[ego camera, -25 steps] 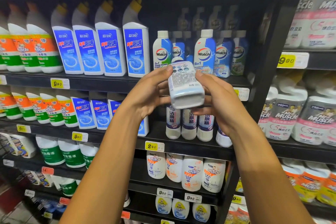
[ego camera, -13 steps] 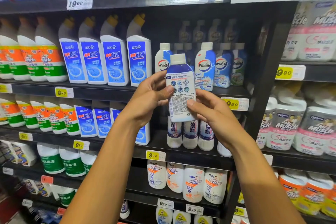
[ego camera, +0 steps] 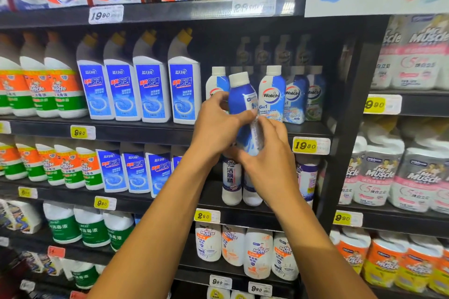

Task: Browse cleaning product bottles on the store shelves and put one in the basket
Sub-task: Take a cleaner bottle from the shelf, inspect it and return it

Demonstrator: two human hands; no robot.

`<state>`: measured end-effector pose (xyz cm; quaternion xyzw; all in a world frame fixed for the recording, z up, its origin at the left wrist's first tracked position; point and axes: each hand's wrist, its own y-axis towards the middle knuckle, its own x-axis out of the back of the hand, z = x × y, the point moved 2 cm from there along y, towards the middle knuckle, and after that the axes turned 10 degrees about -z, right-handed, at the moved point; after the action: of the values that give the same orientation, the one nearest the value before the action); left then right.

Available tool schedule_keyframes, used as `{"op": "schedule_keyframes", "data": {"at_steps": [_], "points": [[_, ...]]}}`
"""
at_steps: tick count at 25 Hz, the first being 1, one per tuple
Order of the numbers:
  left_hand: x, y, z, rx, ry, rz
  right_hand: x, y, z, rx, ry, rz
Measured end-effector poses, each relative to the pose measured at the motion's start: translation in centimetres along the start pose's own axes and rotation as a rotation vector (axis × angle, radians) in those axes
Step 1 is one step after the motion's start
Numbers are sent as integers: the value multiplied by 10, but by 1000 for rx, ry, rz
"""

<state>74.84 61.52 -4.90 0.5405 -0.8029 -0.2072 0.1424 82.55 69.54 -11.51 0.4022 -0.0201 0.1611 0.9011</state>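
holding a walch washing machine cleaner bottle [ego camera: 241,107] upright in front of the shelf [ego camera: 136,128], both hands are closing on it. the left hand [ego camera: 218,126] is curling round the upper body, thumb lying across the label side; the right hand [ego camera: 267,153] is cupping the lower body and base. each hand's grip is wrapping the bottle firmly, with no slack showing.

handling judgement: the bottle is appearing to be rigid plastic with a glossy sleeve, so likely slick; the white screw cap [ego camera: 239,79] is looking sealed. it is probably moderately heavy if full. the waist of the body, where the hands are sitting, is seeming the safest hold; lifting by the cap alone is not being advised.

containers: matching walch bottles [ego camera: 272,94] are standing in a row just behind, caps on, contents not visible. blue-label toilet cleaner bottles [ego camera: 151,90] are standing to the left, mr muscle bottles [ego camera: 36,90] further left. no basket is showing in view, so its position cannot be told. the selection is appearing undecided; placement is not yet being done.
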Motion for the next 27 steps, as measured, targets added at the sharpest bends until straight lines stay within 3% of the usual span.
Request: {"op": "schedule_keyframes", "data": {"at_steps": [3,7,12,15,19,22,27], "points": [[-1,2,-6,-18,40,116,0,5,-7,-79,127,-50],[10,20,-5,-87,160,162,7,25,-21,-244,540,151],[11,47,6,-168,103,242,-2,43,-25,-251,642,393],[6,65,9,-201,88,148,-4,64,-31,-205,521,270],[-8,86,13,-229,181,51,6,100,-53,-165,35,-176],[-20,94,17,-299,265,-5,1,116,-67,-157,-227,-78],[-38,93,29,-300,361,-51,-4,122,-78,-221,-293,30]]}}
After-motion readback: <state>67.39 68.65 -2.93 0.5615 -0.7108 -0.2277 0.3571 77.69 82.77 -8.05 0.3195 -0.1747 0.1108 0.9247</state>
